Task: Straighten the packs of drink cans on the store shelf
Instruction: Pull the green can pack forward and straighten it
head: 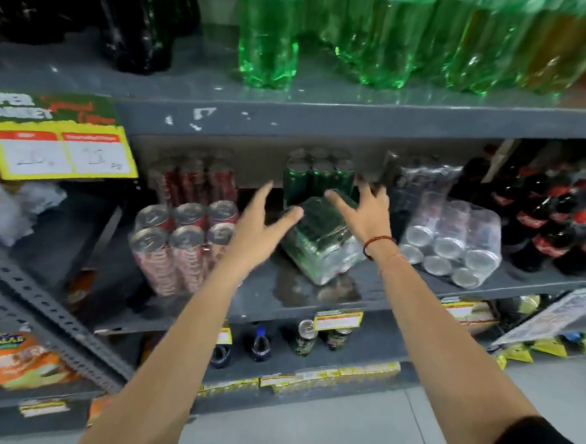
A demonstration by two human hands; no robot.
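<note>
On the middle shelf (314,307) a shrink-wrapped pack of green cans (321,239) lies on its side, skewed, in front of an upright green pack (316,175). My left hand (260,226) hovers just left of the skewed pack, fingers spread. My right hand (364,214) is over its right top edge, fingers apart, and whether it touches the wrap is unclear. A pack of red cans (177,245) leans to the left, with another red pack (198,178) behind it. To the right lies a pack of silver cans (455,245), ends facing out.
Dark cola bottles (552,220) stand at the far right of the shelf. Green bottles (268,38) fill the shelf above. A yellow price sign (62,151) hangs at left. Loose cans (307,337) and small bottles sit on the shelf below, and snack bags (19,359) lie lower left.
</note>
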